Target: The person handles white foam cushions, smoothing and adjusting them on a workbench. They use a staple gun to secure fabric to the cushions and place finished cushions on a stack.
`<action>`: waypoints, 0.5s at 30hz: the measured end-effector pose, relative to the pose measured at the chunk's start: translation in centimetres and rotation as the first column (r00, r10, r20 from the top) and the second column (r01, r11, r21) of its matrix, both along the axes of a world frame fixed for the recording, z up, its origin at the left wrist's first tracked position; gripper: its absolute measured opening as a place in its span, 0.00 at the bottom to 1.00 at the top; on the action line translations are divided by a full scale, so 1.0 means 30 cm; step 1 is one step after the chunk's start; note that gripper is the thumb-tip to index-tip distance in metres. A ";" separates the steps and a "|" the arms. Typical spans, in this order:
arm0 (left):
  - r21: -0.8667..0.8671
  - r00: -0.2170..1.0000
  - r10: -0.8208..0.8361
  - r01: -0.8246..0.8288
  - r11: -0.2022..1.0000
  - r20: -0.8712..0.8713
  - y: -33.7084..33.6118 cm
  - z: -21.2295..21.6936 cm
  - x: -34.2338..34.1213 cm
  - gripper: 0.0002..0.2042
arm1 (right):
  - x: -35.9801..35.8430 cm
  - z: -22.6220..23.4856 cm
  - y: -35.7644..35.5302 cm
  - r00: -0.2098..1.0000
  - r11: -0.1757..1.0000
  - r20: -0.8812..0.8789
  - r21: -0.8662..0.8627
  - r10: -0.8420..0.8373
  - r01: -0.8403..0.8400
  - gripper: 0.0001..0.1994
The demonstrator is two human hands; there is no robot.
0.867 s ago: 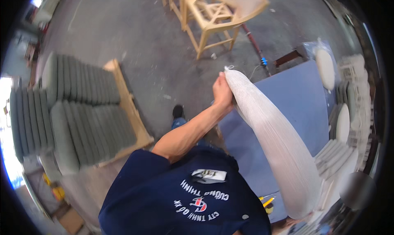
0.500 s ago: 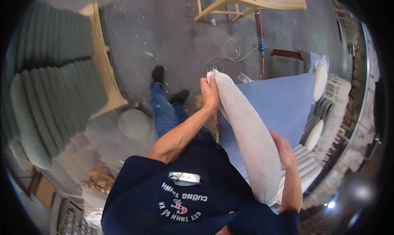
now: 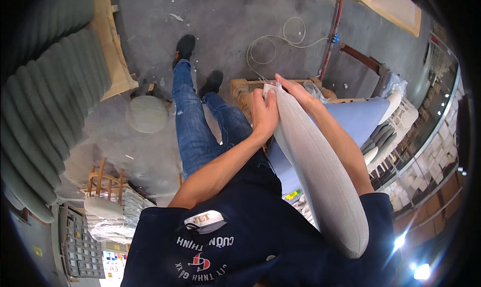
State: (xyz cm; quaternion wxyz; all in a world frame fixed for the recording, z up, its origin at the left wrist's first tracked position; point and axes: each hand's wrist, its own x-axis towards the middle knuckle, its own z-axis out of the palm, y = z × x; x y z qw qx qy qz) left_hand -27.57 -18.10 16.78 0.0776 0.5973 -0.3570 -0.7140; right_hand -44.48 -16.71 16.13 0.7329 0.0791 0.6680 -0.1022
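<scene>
A long, light grey fabric-covered cushion lies slantwise against my body, its near end on the right side of my torso and its narrow far end held out in front. My left hand is closed round the corner of that far end, where a pale flap of cloth shows. From the other side, my right hand grips the tip, its forearm running along the cushion's right side. The right fingertips are partly hidden, and thin loose strands stick out beside them.
Below the cushion is a blue-covered table. Ribbed green-grey upholstered pieces fill the left. A round pad sits near my legs. A thin hose coils on the floor, and a wooden frame stands far right.
My right hand has moved from the cushion's right side up to its far tip, next to my left hand. The view has shifted, with more of my legs showing.
</scene>
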 end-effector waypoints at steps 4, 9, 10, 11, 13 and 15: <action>0.025 0.989 0.125 -0.124 0.992 -0.076 0.017 -0.028 0.027 0.15 | -0.002 0.014 -0.002 0.990 0.997 0.131 0.062 0.047 -0.055 0.39; 0.165 0.960 0.117 -0.076 0.983 -0.255 0.020 -0.074 0.128 0.09 | 0.017 -0.045 0.027 0.989 1.000 0.150 -0.005 0.005 -0.005 0.39; 0.212 0.958 0.110 -0.053 0.976 -0.266 0.014 -0.065 0.129 0.09 | 0.022 -0.033 0.021 0.997 0.999 0.077 -0.023 0.030 -0.028 0.37; 0.283 0.943 0.163 -0.078 0.956 -0.289 0.013 -0.055 0.118 0.09 | 0.030 -0.018 0.018 0.999 0.998 0.002 -0.041 0.052 -0.052 0.36; 0.426 0.907 0.266 -0.110 0.898 -0.326 0.017 -0.024 0.086 0.11 | 0.039 0.024 -0.005 0.990 0.994 -0.115 -0.067 0.080 -0.088 0.33; 0.600 0.864 0.422 -0.189 0.778 -0.274 -0.040 0.050 0.052 0.14 | 0.036 0.077 -0.060 0.975 0.989 -0.197 -0.085 0.105 -0.123 0.31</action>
